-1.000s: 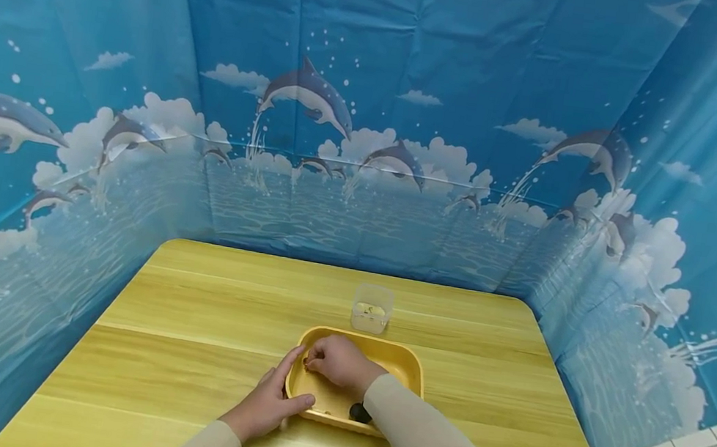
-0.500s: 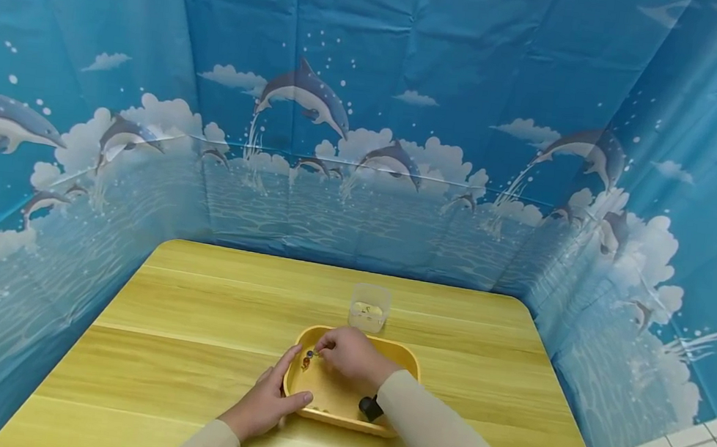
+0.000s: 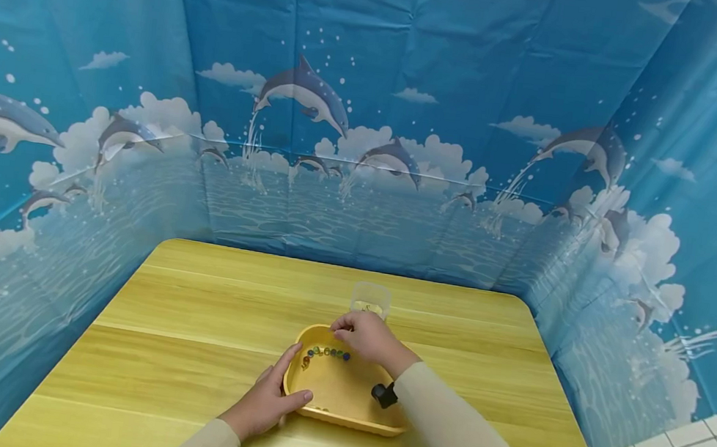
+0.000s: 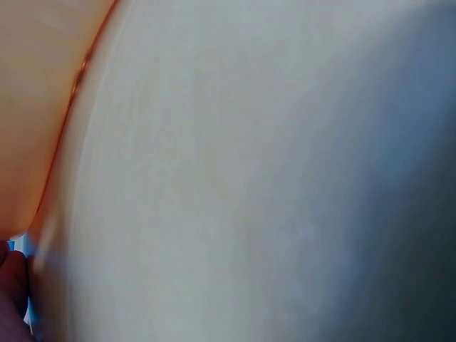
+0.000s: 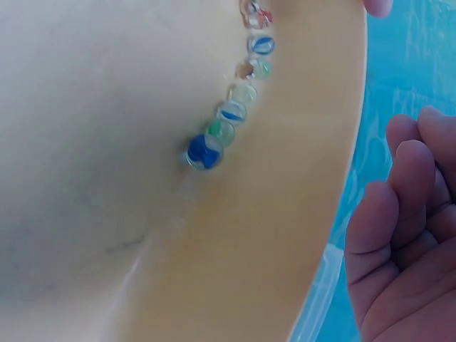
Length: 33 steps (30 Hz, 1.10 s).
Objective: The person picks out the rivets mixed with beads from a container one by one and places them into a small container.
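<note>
A row of glass marbles [image 3: 327, 353], several with blue, green or red swirls, lies along the back wall of the yellow tray [image 3: 346, 388] and bends down at its left end. In the right wrist view a large blue marble [image 5: 204, 152] ends the row. My right hand [image 3: 368, 337] is over the back rim, fingers loosely bent; in the right wrist view nothing shows between the fingers [image 5: 372, 217]. My left hand [image 3: 265, 399] rests on the tray's left front corner, its index finger straight along the left rim and thumb over the front rim.
A clear plastic box [image 3: 371, 297] with small bits inside stands behind the tray, partly covered by my right hand. Both are on a yellow wood-grain table [image 3: 188, 322]. A blue dolphin-print curtain [image 3: 372, 107] surrounds the table's back and sides.
My right hand has moved from the tray's left back corner along the back wall to the right and up over the rim. The marble row now shows uncovered. My left hand has stayed put.
</note>
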### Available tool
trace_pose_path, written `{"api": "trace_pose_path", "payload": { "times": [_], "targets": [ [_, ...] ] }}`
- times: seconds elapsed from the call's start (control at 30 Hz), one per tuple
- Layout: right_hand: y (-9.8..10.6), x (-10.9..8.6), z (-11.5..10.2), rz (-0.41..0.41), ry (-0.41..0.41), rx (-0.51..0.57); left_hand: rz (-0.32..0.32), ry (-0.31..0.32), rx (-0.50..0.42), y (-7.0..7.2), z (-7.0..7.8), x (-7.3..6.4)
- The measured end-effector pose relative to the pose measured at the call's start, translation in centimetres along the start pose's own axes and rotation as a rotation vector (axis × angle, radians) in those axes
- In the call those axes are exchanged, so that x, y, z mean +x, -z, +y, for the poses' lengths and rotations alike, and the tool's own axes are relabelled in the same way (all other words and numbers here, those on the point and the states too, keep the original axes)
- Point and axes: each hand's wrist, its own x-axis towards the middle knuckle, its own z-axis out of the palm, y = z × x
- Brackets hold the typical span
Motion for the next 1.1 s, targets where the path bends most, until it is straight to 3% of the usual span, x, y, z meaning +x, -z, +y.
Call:
{"api": "trace_pose_path", "payload": {
  "times": [0.43,1.1],
  "targets": [
    [2.1,0.2,0.7,0.098,-0.080,0.122,0.037,0.010,0.057,0.1,0.0,0.0],
    [4.4,1.0,2.7,0.178,-0.193,0.201,0.031,0.020,0.026,0.0,-0.5,0.2]
  ]
}}
